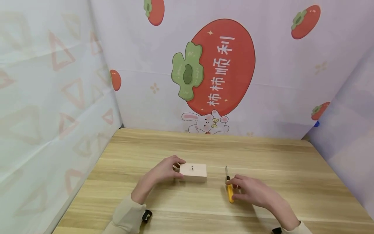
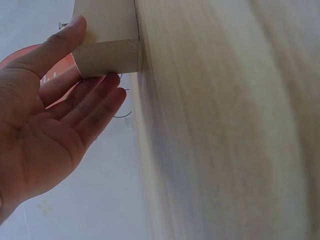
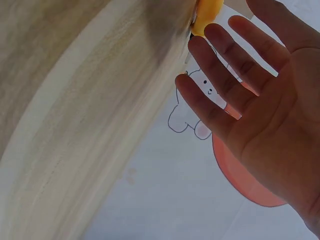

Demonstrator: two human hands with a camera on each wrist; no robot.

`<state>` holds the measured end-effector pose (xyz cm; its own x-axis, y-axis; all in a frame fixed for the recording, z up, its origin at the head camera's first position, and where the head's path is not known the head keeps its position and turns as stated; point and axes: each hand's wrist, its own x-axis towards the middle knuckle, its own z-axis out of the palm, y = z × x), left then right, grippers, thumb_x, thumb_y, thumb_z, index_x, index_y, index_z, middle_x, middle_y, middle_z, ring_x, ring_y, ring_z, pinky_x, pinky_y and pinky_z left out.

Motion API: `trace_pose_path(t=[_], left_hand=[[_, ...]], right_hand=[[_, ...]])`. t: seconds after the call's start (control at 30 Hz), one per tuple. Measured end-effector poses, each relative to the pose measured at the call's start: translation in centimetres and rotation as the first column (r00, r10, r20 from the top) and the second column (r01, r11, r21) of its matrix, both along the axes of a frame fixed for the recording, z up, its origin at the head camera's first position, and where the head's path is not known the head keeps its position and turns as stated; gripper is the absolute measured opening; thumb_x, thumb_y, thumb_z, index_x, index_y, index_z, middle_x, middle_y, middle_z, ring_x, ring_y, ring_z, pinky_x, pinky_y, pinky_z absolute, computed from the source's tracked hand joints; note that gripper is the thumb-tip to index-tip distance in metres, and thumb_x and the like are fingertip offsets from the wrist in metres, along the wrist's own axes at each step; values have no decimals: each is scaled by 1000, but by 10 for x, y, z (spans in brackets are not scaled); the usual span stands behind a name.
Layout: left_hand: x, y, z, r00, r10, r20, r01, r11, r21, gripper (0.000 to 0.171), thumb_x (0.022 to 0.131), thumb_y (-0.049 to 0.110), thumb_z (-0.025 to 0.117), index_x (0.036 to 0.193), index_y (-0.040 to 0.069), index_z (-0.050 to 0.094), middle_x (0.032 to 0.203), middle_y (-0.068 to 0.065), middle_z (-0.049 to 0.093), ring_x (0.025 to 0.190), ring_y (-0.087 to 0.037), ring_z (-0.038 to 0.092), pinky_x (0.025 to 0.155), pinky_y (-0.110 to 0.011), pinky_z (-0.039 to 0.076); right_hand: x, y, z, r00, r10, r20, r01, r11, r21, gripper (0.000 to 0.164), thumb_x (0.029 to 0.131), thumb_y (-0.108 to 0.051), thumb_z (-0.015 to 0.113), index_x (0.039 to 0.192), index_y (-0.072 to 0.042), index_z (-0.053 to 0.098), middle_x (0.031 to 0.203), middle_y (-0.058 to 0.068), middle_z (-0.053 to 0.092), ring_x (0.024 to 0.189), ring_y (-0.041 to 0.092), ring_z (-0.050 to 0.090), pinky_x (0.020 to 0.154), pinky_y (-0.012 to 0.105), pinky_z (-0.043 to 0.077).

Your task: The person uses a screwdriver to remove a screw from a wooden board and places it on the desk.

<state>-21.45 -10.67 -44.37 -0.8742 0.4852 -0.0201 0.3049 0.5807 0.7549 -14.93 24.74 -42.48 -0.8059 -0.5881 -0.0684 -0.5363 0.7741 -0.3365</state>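
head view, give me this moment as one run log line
left hand: straddling wooden block at its left end | right hand: open above yellow screwdriver, contact unclear | screw: standing in wooden block's top

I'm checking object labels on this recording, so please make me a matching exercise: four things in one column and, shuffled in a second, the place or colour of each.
Things:
1. Wooden block
2. Screw
3. Screwdriver
4. Large printed fruit

Places or colours:
A. Yellow-handled, by the right hand
B. Red, on the backdrop
C. Pale, at the left hand
D. Sticking up from the block's top

Pairs: 1-C, 2-D, 3-A, 4-B
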Motion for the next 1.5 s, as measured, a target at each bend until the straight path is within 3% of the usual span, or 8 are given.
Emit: trace_pose_path(t=[0.6,1.1,1.37,1.5], left_hand=[[2,3,5,1000,3,17,-3,1000,-29,56,77,19,86,127,3,65,115,-6,65,105,-21,65,91,-37,55],[1,2,7,1000,-1,31,2,999,-37,58,77,19,86,127,1,64,119,-8,65,106,-23,66,92,-38,55],[1,3,9,999,-4,51,6,999,-47,57,77,19,86,127,1,63,122,-9,64,106,-23,66,92,-37,56],[0,4,10,999,-5,53,8,999,-43,57,77,18,86,127,1,63,121,-10,64,107,-25,66,92,-38,56]], right_hand=[[-4,-5,-6,996,42,74,-44,999,17,30,82,-26,80,111,-22,72,88,-17,54,76,-1,49,65,20,45],[0,-12,-4,995,96,-3,-96,994,58,19,81,-21,79,98,-28,73,89,-16,52,73,0,47,65,21,44],[-2,-11,-6,967,192,-165,-194,981,4,18,81,-16,80,88,-29,70,85,-15,54,69,-3,47,60,19,43],[-3,-11,-8,968,182,-171,-186,983,-6,20,82,-15,80,89,-30,69,89,-13,50,68,-2,44,59,16,41]])
